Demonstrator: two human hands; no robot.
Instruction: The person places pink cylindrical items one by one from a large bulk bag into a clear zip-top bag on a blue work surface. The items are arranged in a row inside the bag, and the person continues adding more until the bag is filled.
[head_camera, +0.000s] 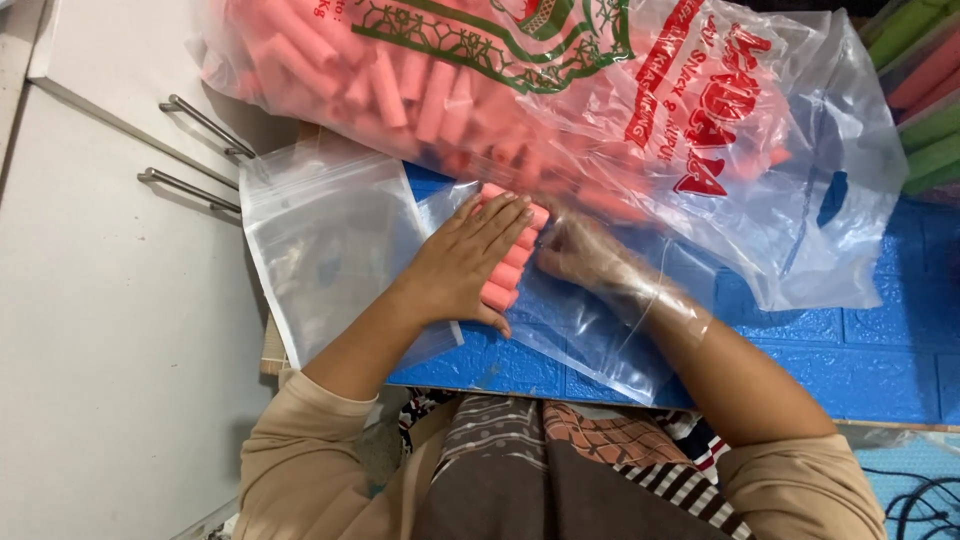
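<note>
several pink rolls (508, 262) lie under left hand (462, 268) fingers.

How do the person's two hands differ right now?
The left hand is bare; the right hand is inside a clear plastic bag. The left hand lies flat with fingers spread on the pink rolls; the right hand is curled beside them. Both are at the same row of rolls on the blue board.
</note>
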